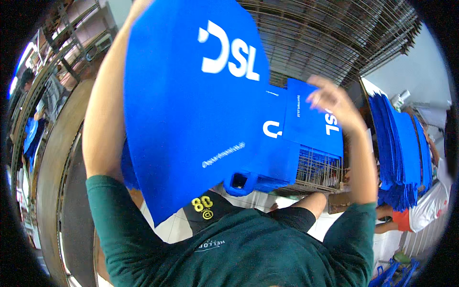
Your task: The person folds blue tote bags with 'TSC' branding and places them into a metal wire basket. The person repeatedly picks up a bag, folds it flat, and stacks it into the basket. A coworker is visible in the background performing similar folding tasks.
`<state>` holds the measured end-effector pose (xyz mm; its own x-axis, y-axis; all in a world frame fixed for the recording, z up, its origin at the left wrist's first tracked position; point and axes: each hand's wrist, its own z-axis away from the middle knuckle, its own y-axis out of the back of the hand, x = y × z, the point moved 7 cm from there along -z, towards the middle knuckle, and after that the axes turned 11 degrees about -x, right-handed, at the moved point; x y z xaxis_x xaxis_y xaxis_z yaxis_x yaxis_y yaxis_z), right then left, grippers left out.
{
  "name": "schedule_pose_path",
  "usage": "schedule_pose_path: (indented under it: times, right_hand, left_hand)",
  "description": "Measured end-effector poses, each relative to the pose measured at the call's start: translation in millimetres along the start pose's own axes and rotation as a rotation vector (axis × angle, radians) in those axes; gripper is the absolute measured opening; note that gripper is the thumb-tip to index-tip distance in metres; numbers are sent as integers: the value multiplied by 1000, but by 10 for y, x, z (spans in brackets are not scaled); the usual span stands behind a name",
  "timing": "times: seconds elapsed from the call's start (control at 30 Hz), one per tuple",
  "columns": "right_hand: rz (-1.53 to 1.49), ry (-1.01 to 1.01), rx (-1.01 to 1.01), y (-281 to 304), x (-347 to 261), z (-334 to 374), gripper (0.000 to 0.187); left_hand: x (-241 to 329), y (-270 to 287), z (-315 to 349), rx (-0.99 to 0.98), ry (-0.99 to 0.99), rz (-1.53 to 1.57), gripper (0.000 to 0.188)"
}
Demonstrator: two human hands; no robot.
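"Blue, flat and matt: which of the hands is nearest to that?"

"The right hand [336, 103] is empty, its fingers parted and slightly blurred, over a white-lettered piece [308, 126] of the same blue. Whether they touch, I cannot tell."

"And the left hand?"

"It lies out of view past the upper edge, so I can't say whether it grips. The left forearm [103, 105] runs up along the side of the large blue sheet [186, 110]."

"How does that sheet look?"

"Bright, fabric-like, tilted in front of the person, left of the middle, with a pointed lower corner. It carries one bold group of white letters near the top and one small slanting white line below."

"How many more blue ones?"

"Two printed pieces show just right of it: the one by the right hand, and one with a rounded white mark [275, 110]. Farther right stands one thick stack [399, 143], its layers too many to count."

"What surrounds them?"

"One wire grid [319, 167] below the pieces and a bank of wire racks [325, 28] beyond. Nearer, one dark green shirt [239, 248] and a pair of black shorts with yellow print [220, 208], above white floor tiles."
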<state>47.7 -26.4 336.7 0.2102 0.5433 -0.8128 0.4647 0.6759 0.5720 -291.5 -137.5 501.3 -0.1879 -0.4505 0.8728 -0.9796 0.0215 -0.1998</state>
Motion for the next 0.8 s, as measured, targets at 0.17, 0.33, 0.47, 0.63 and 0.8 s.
schedule_pose_path:
  times: [0.17,0.33,0.47,0.63,0.8]
  right_hand:
    - [-730,-138,-693,-2487,160,107,63]
    - [-1408,-78,-1015,-3305,-475,-132,105]
    - [-1564,-134,-892,-3255,-757,-641,96]
    - [-1732,-240,-915,-3669,-788,-647,80]
    - [-2192,-210,-637,-3405,-665,-1089,57]
  left_hand:
    - [964,847,388,273,-160,-166,31]
    - [1021,639,709,381,-432,-152,27]
    - [1174,882,995,676,-592,-306,21]
    - [1141,1277,1102,652,-605,-259,17]
    - [1103,2049,1484,780,-550,-285,22]
